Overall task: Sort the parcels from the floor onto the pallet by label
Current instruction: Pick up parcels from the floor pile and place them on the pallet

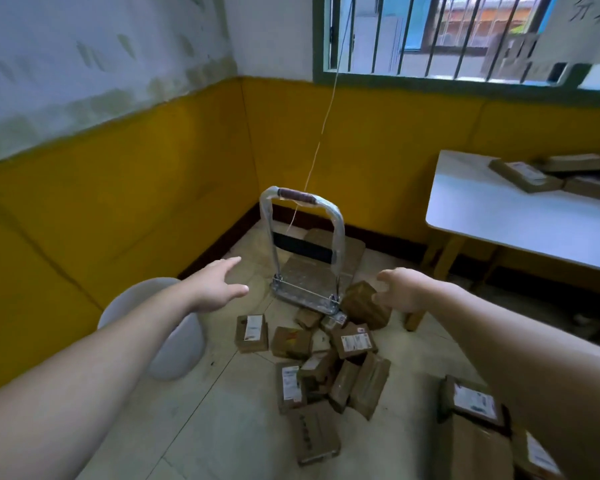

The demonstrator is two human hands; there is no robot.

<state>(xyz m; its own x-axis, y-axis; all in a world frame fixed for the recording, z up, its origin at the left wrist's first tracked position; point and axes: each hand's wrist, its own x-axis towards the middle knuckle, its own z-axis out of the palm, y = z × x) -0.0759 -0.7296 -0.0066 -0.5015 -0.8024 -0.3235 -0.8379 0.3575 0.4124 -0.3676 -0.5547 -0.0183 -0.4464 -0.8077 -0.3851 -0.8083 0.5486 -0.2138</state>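
1. right hand [407, 289]: fingers curled on the end of a parcel [362, 304], held just right of the pallet's near edge, apparently for placing.
2. left hand [219, 285]: fingers straight, slightly spread, holding nothing.
3. pallet [309, 271]: wheeled deck in the far corner.
4. pile [326, 362]: unsorted parcels on the near floor [222, 427], several labels facing up, readable.

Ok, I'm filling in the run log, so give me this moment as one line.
left hand: open, empty | right hand: grips brown parcel by platform cart | floor pile: parcels unsorted
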